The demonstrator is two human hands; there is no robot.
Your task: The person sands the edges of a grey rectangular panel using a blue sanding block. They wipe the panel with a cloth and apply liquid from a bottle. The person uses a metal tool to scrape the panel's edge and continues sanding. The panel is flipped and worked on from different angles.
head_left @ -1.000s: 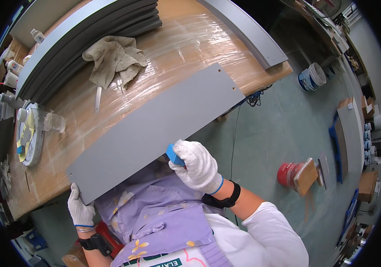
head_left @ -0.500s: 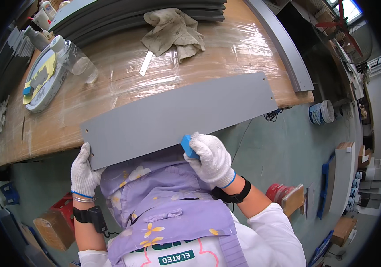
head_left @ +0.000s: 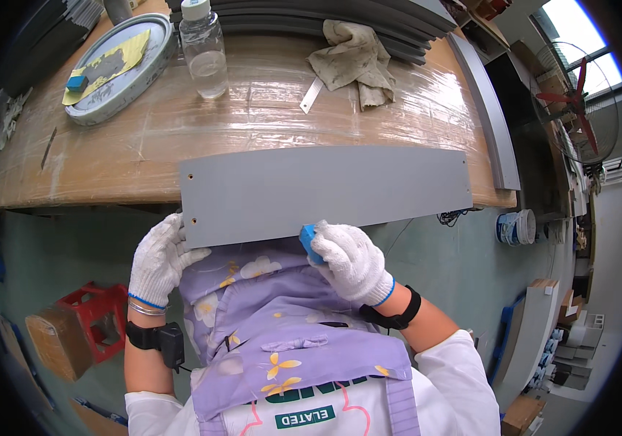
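Note:
A long flat grey panel (head_left: 325,190) lies across the table's front edge, its near side overhanging toward my apron. At the panel's left end, my left hand (head_left: 162,254), in a white knit glove, grips the near corner; the thumb is along the near edge and the other fingers are partly hidden behind the end. Two small holes show near that end. My right hand (head_left: 349,260), also gloved, is closed around a small blue block (head_left: 310,243) beside the middle of the panel's near edge. Whether the block touches the panel I cannot tell.
On the wrapped table (head_left: 129,171) stand a round grey lid (head_left: 162,62) bearing yellow sandpaper (head_left: 133,54) and another blue block (head_left: 77,83), a clear bottle (head_left: 209,69), a crumpled rag (head_left: 354,62) and a white strip (head_left: 311,95). Stacked grey panels (head_left: 296,22) lie at the back.
My view has turned, so the table items appear further right. The panel now lies more level across the view. Both hands keep their holds, on the panel's left end and the blue block.

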